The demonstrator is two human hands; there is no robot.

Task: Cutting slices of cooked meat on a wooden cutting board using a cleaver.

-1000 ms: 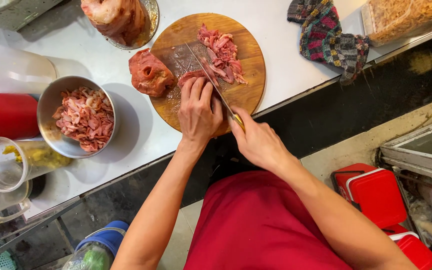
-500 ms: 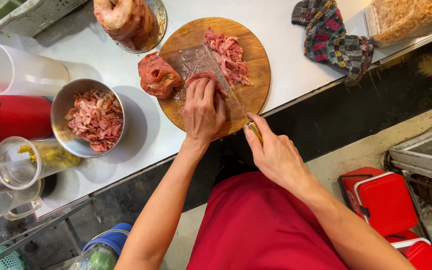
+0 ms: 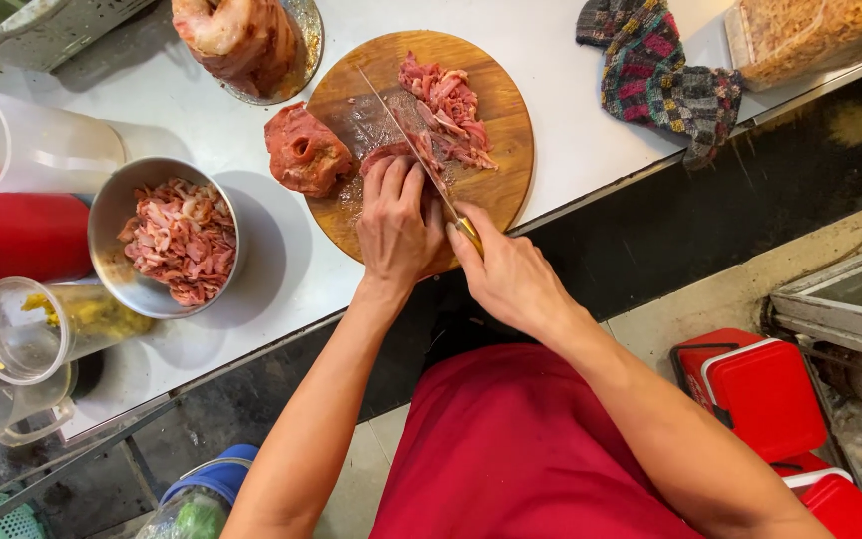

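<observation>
Steel bowl holds sliced meat; right hand grips knife, left hand seemingly pressing meat.

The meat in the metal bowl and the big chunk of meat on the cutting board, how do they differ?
The meat in the metal bowl is cut into many small thin strips; the big chunk is one whole uncut lump. The bowl meat looks paler, pink with whitish bits; the chunk is a deeper red. The bowl meat sits apart on the white table; the chunk rests at the left edge of the round wooden board, beside the left hand. Both are raw.
</observation>
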